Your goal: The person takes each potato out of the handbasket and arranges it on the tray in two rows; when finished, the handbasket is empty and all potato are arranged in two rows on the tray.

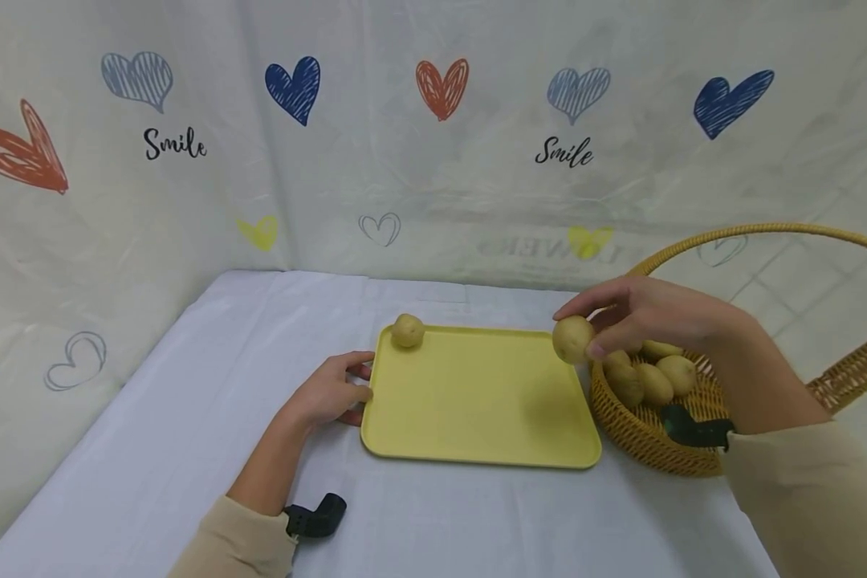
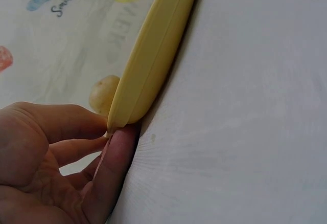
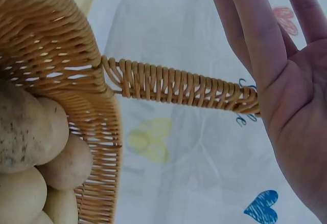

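Observation:
In the head view a potato (image 1: pixel 572 339) is pinched between the thumb and fingers of my right hand (image 1: pixel 639 313), above the far right corner of the yellow tray (image 1: pixel 470 401). Only a sliver of that potato shows in the right wrist view. My left hand (image 1: pixel 330 391) grips the tray's left edge; in the left wrist view, fingers (image 2: pixel 115 157) lie against the rim from both sides. A second potato (image 1: pixel 408 331) sits at the tray's far left corner. Several more potatoes (image 1: pixel 653 384) lie in a wicker basket (image 1: pixel 650 445) to the right of the tray.
The basket's tall arched handle (image 1: pixel 766 229) rises behind and right of my right forearm. A white cloth (image 1: pixel 433 514) covers the table. Behind it hangs a white curtain (image 1: pixel 376 177) printed with hearts and lettering.

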Demonstrator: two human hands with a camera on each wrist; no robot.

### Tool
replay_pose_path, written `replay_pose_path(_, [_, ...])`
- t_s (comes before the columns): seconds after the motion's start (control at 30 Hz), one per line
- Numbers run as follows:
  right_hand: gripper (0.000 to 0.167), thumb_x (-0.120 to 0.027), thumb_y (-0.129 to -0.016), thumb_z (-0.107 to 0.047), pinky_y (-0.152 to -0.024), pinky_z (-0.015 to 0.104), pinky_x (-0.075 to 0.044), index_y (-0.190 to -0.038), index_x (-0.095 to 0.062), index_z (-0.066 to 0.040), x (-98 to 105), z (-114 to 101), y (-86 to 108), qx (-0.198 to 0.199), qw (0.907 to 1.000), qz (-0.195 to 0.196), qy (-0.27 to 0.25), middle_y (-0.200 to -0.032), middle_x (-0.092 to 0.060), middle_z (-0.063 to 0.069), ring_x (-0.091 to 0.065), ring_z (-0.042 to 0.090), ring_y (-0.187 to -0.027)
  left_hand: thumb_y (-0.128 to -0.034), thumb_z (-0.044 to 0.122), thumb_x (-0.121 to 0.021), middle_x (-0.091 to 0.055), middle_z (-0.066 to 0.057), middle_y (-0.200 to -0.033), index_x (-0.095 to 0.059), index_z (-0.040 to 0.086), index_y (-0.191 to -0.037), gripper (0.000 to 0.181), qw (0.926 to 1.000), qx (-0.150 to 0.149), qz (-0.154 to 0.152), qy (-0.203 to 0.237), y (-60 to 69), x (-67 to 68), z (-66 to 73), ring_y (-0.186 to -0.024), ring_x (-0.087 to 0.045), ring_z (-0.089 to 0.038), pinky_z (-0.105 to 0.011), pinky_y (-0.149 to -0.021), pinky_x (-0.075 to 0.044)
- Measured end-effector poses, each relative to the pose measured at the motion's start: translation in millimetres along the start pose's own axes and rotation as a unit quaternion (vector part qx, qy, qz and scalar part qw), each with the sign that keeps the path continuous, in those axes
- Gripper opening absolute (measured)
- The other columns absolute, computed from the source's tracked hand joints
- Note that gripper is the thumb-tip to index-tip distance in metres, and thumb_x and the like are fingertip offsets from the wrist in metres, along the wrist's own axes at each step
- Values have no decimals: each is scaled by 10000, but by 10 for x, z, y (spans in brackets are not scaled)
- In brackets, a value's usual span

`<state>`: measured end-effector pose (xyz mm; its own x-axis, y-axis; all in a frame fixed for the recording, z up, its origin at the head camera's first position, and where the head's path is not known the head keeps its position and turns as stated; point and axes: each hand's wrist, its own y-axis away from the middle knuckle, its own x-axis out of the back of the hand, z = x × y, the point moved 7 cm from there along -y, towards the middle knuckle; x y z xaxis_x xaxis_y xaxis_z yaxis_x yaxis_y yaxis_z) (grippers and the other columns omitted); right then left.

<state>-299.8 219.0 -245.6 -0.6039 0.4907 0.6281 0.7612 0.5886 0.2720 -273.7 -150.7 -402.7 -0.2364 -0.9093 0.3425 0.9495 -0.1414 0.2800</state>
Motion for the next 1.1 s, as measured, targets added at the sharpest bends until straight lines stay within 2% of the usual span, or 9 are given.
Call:
replay_pose_path(0.17, [512,-844,-856,-245,-928,315,-584,-1342,-687,-207,20,-60,-108,-104,9996,235,129,-1291,-716,20,-688,185,-1178,-896,-27,-602,-510,-152,-1338,-438,96,-1562,697,10000,31,-14,44,-3,11,-4,-887,-632,-225,-355,-653,-640])
replay_pose_path(0.43, [504,-829,-877,-317,-950,313,-563,-1351,-680,-229,10,-145,-309,109,9978,575,304,-1361,-661,21,-660,221,-1218,-900,-31,-604,-508,-159,-1334,-436,92,-1562,694,9999,5,-19,99,-7,14,-15,-906,-635,-229,-361,-655,-641])
replay_pose_path(0.7, [531,-812,-896,-317,-1022,424,-544,-1391,-650,-207,-58,-103,-453,118,9978,632,185,-1430,-609,46,-612,289,-1289,-897,-36,-609,-509,-158,-1336,-440,91,-1560,696,9999,3,-6,144,-15,0,-11,-897,-624,-227,-358,-647,-639])
replay_pose_path(0.87, [531,-801,-906,-339,-1035,462,-542,-1401,-641,-229,-72,-131,-536,174,9968,731,283,-1391,-626,50,-605,280,-1287,-897,-37,-605,-506,-159,-1334,-434,88,-1563,699,9999,0,-1,161,-13,10,3,-903,-615,-226,-358,-647,-639])
replay_pose_path(1.1, [541,-808,-904,-320,-948,318,-553,-1410,-643,-228,-103,-146,-656,232,9946,996,203,-1311,-663,77,-627,221,-1186,-892,-42,-608,-505,-157,-1325,-439,75,-1558,697,9998,-51,-31,169,-24,3,-17,-853,-609,-213,-359,-642,-639])
